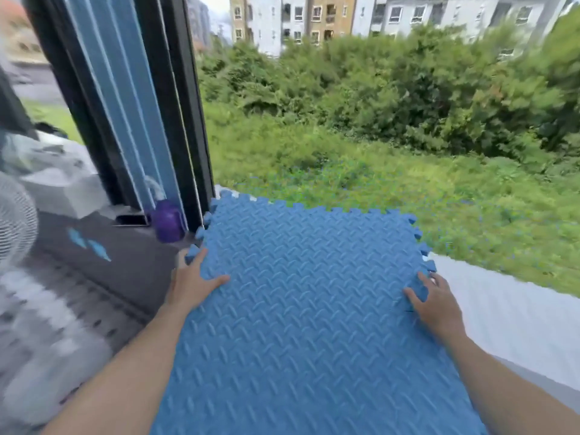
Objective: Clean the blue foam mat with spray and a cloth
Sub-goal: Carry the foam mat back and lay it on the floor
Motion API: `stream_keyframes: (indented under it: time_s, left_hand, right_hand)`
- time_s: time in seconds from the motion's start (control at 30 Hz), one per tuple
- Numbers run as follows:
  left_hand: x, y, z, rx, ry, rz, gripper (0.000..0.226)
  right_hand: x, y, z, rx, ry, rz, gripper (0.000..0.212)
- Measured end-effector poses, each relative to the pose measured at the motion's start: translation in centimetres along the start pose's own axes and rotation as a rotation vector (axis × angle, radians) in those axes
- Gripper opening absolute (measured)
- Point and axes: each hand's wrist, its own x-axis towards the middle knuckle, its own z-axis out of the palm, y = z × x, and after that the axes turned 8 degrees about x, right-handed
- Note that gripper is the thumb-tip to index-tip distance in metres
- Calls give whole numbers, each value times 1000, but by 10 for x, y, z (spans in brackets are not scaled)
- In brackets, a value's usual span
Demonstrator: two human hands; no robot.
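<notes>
A blue foam mat (310, 296) with a raised tread pattern and jigsaw edges fills the lower middle of the head view, its far edge reaching out over a white sill. My left hand (191, 285) grips the mat's left edge, thumb on top. At the right edge, my right hand (434, 304) holds the mat with fingers curled over the jigsaw teeth. A purple bottle with a clear trigger top (168, 219) stands by the window frame, left of the mat. No cloth is visible.
A dark window frame (175, 98) rises at the left. The white sill (502, 296) runs to the right under the mat. Beyond lie grass, bushes and apartment blocks. A white fan (14, 221) and a dark patterned floor mat (103, 255) sit at left.
</notes>
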Motion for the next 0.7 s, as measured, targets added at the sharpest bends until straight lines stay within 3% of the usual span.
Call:
stream_keyframes:
  time_s: [0.23,0.37,0.53,0.7]
  left_hand:
    - [-94,-188,-58,116,118,-479,106]
    - [-147,-251,-72,150,202,-691,95]
    - [-192,-318,-62,182,217,-869,92]
    - [-195,-412,-10,184,200,-975,94]
  right_hand:
    - [-17,-132,165,-74,-324,-303,48]
    - [-46,-194,250,-77,-513,-476,51]
    - [-88,-223,334,-234,-729,-556,63]
    - [-124,-212,448,-256,-800,-614,70]
